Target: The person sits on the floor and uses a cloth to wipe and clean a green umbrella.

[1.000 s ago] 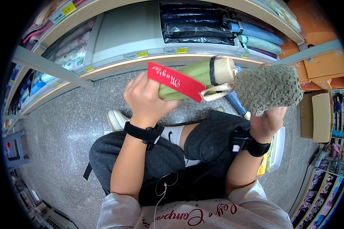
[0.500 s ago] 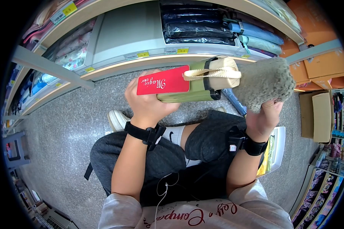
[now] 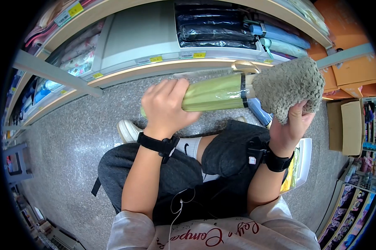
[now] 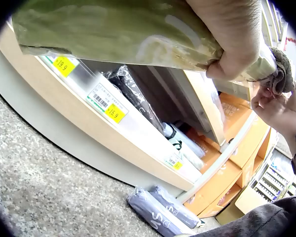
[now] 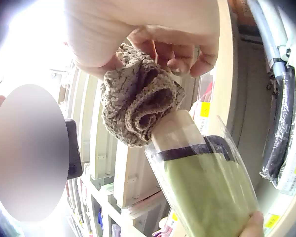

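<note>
My left hand [image 3: 165, 104] grips a green folded umbrella [image 3: 215, 92] in clear wrap, with a black band and a pale handle end [image 5: 175, 129]. A cream loop [image 3: 245, 66] stands up behind that end. My right hand [image 3: 291, 127] pinches a bunched grey-green textured cloth [image 3: 290, 87] between thumb and fingers. In the right wrist view the folds of the cloth [image 5: 138, 101] lie against the handle end. The left wrist view shows the green wrap [image 4: 113, 34] under my left hand [image 4: 232, 34], and the right hand [image 4: 281, 111] at the cloth beyond.
Shelves ahead hold dark wrapped packages [image 3: 217, 32] and blue ones [image 3: 283, 35]. Blue wrapped items [image 4: 155, 212] lie on the floor by the shelf base. A white box [image 3: 305, 162] with yellow items is beside my right knee; a cardboard box [image 3: 351, 127] stands farther right.
The umbrella has rolled in my left hand, so the red tag has gone out of sight and the loop now sits at the far side. The cloth has shifted slightly at the handle end.
</note>
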### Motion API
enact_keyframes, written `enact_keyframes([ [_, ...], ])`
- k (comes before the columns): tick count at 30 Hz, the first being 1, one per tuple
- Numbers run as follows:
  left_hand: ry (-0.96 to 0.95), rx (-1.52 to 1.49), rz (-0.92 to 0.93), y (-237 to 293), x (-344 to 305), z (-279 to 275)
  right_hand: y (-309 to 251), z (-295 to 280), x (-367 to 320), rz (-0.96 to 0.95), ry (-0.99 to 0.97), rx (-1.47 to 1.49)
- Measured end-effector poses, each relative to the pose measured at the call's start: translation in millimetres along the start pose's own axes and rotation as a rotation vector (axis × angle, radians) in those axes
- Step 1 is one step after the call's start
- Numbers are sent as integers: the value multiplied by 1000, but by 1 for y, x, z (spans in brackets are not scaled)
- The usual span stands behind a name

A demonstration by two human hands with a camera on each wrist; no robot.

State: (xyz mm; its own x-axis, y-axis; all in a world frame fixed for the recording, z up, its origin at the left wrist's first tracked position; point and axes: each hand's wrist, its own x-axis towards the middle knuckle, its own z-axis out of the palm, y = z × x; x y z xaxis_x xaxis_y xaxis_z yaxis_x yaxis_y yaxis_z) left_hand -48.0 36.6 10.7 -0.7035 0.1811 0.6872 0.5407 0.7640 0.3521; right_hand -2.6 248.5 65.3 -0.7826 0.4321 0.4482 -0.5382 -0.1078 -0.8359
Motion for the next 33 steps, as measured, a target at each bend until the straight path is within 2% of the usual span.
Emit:
enact_keyframes([
  [2, -4, 14, -5, -1, 0, 0, -1, 1, 3, -46, -54, -59],
  [5, -9, -2, 40, -2, 0, -1, -6, 11, 5, -22, 0, -36],
  [9, 7, -18, 81, 1, 1, -1, -8, 11, 7, 4, 7, -175],
  [14, 74, -36, 90, -2, 2, 0, -7, 17, 9, 37, 77, -20],
  [17, 124, -114, -6, 0, 4, 3, 0, 13, 14, 13, 126, -120],
  [23, 81, -108, -103, -3, 4, -1, -5, 10, 7, 19, 59, 104],
  [26, 61, -74, -75, 0, 4, 0, -2, 8, 0, 67, -8, -8],
  [33, -42, -225, -36, 2, 2, -1, -3, 14, 3, 103, -17, 11],
])
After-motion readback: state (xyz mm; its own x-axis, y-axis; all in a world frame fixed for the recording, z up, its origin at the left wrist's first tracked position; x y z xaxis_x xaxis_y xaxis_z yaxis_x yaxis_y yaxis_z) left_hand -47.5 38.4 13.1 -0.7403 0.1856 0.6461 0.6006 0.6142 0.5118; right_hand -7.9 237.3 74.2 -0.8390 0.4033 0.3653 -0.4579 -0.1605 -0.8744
